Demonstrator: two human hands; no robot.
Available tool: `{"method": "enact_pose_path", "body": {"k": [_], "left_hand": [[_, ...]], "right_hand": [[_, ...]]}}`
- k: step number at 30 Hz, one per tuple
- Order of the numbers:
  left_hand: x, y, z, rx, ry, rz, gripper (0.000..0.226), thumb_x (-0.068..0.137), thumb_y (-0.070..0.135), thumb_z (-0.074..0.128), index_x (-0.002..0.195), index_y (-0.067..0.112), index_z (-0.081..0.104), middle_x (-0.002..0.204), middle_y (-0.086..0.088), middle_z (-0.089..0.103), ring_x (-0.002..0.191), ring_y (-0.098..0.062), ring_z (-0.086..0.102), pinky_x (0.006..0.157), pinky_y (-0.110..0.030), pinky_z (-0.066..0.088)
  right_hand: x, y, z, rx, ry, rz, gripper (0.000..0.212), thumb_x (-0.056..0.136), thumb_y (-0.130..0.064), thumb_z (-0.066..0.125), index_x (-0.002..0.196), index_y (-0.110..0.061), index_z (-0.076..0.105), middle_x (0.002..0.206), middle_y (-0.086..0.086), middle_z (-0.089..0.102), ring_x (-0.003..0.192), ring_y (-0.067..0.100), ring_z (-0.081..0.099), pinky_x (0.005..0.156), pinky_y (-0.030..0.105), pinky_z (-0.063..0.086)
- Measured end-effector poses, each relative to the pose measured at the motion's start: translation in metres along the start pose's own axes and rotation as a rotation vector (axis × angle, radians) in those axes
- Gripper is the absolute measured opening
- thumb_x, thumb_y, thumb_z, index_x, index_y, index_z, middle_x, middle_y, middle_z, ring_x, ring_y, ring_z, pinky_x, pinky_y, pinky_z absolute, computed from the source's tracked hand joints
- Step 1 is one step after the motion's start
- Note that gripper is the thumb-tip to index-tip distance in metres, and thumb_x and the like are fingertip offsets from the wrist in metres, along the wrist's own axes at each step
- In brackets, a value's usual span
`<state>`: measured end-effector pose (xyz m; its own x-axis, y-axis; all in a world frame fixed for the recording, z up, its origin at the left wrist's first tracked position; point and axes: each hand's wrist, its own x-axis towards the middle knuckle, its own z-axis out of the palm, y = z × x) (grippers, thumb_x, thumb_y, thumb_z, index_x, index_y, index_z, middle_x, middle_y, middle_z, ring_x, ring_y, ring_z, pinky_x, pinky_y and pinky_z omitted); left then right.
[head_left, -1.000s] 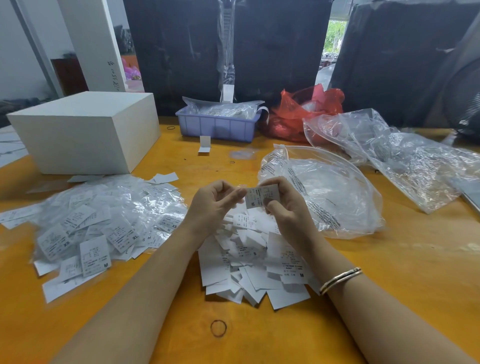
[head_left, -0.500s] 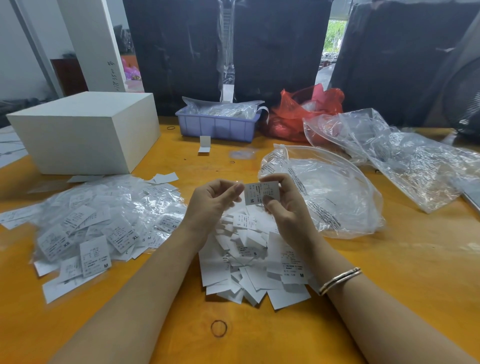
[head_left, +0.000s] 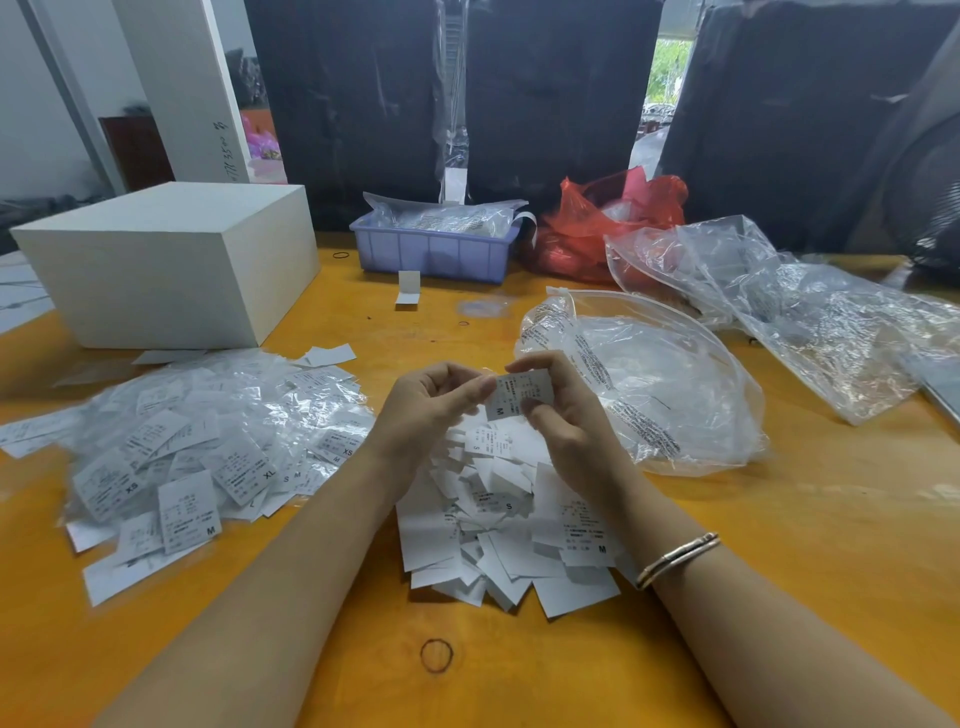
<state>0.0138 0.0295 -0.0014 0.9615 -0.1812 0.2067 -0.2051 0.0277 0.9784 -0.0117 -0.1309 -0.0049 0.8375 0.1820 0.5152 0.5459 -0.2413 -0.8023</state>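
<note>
I see an orange wooden table (head_left: 779, 545), black covered stacks (head_left: 545, 104) behind it, and daylight through a gap (head_left: 670, 70).

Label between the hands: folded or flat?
Spread flat. The label, pinched by left hand and right hand, shows its full printed face with an M; no fold visible.

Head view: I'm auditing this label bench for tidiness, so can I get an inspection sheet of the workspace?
Surface: orange wooden table, bare along the near edge.
Job's things: M label held above the loose label pile; plastic-wrapped label heap at left.
Clutter: clear zip bag, crumpled plastic, red bag, blue tray, white box, rubber band.
Grippers: left hand and right hand both pinch the M label.
Cables: nothing seen.
Surroundings: dark panels behind; fan at the right edge.
</note>
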Motion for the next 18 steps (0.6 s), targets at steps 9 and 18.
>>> {"method": "enact_pose_path", "body": {"k": [9, 18], "left_hand": [[-0.0008, 0.0006, -0.0018, -0.006, -0.014, -0.027, 0.027, 0.072, 0.043, 0.064, 0.076, 0.016, 0.067, 0.066, 0.01, 0.064, 0.061, -0.002, 0.052, 0.071, -0.024, 0.043], [-0.0019, 0.0019, 0.0017, 0.067, -0.038, 0.025, 0.014, 0.084, 0.025, 0.065, 0.074, 0.016, 0.066, 0.058, 0.013, 0.063, 0.056, 0.004, 0.053, 0.055, -0.007, 0.041]], "right_hand": [[0.0003, 0.0011, -0.0018, 0.118, 0.014, 0.059, 0.031, 0.072, -0.003, 0.038, 0.094, -0.018, 0.053, 0.076, 0.001, 0.048, 0.064, 0.001, 0.042, 0.057, 0.014, 0.037], [-0.0013, -0.0037, -0.0002, 0.027, -0.01, 0.067, 0.034, 0.075, -0.005, 0.039, 0.1, -0.025, 0.051, 0.078, 0.014, 0.052, 0.066, 0.026, 0.045, 0.055, 0.044, 0.04]]}}
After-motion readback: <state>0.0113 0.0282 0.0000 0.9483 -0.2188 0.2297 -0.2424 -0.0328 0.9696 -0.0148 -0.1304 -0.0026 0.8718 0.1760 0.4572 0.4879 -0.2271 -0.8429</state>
